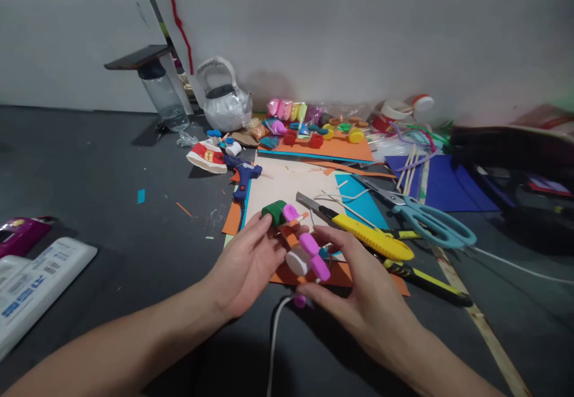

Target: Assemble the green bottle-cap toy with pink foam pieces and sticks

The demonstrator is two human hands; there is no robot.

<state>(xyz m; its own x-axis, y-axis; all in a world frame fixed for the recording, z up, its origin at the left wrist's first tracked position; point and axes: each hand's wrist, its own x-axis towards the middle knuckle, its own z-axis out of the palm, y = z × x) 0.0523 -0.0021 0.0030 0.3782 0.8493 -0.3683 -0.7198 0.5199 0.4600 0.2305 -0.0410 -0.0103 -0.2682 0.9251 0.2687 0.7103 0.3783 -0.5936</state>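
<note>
Between my two hands is a small craft model [309,259] made of pink, white and green modelling clay with orange pieces. My left hand [244,259] holds its far left end, thumb against the dark green clay [273,211]. My right hand [359,277] curves around the near right side, thumb below and fingers above the pink and white lumps. Part of the model is hidden by my fingers. Just beyond my right hand lies a yellow utility knife [374,237], blade out. Under the hands are sheets of coloured paper, a pale one [282,185] on top.
A blue glue gun [244,179] lies left of the paper. Blue-handled scissors [433,220] and a black-yellow cutter [433,282] are at right. Along the wall stand a silver kettle-shaped object [226,107], a water bottle [164,98] and several clay pieces [309,137]. A white power strip [45,289] lies left.
</note>
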